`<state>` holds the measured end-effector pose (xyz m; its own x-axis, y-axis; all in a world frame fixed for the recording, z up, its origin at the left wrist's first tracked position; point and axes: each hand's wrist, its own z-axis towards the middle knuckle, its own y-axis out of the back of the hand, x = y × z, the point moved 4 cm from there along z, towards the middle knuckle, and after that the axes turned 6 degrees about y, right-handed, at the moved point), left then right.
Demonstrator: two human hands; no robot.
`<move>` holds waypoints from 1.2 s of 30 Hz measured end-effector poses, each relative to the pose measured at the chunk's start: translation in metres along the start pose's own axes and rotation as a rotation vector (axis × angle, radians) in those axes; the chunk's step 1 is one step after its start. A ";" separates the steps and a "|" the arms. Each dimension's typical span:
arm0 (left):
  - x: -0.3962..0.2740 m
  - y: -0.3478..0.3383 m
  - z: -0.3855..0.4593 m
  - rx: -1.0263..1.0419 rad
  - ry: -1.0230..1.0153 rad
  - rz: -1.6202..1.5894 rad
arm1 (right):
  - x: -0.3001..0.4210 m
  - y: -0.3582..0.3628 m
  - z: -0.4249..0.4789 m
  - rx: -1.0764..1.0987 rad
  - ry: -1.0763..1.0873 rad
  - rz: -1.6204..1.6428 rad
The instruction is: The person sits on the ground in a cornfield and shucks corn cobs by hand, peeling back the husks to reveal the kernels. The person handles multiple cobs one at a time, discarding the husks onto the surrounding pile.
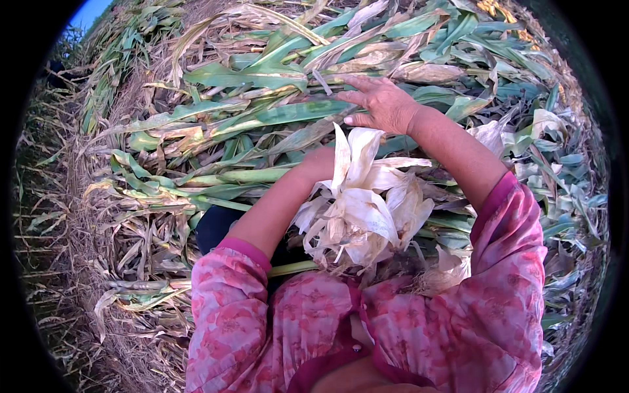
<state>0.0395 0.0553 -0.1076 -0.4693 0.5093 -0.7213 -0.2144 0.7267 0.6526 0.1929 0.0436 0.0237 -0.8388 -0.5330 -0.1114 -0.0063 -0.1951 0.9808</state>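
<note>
Over the layer of cut corn stalks and leaves, my right hand [381, 104] stretches out with its fingers apart and nothing held in it. A husk-covered corn ear [428, 73] lies just beyond its knuckles. My left hand [322, 161] is bent inward, and its fingers are hidden behind pale dry corn husks [366, 211]. Whether that hand grips anything is hidden. These peeled-back husks are bunched in front of my chest, between my forearms. A green corn leaf [300, 112] runs to the left of my right fingertips.
Green and dry corn stalks [255, 175] lie crosswise before me. Several yellow husked corn ears [496, 10] are heaped at the far right. Dry straw litter [93, 236] covers the ground on the left. More loose pale husk [444, 272] lies by my right sleeve.
</note>
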 end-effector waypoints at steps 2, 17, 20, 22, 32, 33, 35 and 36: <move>-0.018 0.005 -0.008 0.094 0.103 0.032 | -0.005 -0.060 -0.022 0.331 -0.093 0.067; 0.046 0.062 0.077 -0.477 0.175 0.334 | 0.010 -0.092 -0.053 0.794 -0.238 0.695; 0.073 0.026 0.094 -0.440 0.175 0.474 | 0.003 -0.115 -0.061 0.706 -0.376 0.579; 0.059 0.018 0.097 -0.107 0.170 0.480 | 0.003 -0.095 -0.046 0.742 -0.517 0.285; 0.060 0.004 0.074 0.106 0.125 -0.223 | -0.013 -0.158 -0.052 0.861 -0.416 0.271; 0.064 0.010 0.074 0.052 0.191 -0.516 | -0.009 -0.156 -0.054 0.957 -0.478 0.307; 0.068 0.044 0.082 -0.445 0.118 -0.039 | -0.003 -0.142 -0.051 0.927 -0.531 0.260; 0.072 0.050 0.085 -0.495 0.128 0.096 | -0.003 -0.140 -0.051 0.918 -0.543 0.259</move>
<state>0.0680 0.1673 -0.1464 -0.6012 0.4803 -0.6386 -0.5301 0.3583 0.7685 0.2244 0.0309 -0.1214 -0.9998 0.0077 -0.0206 -0.0099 0.6778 0.7352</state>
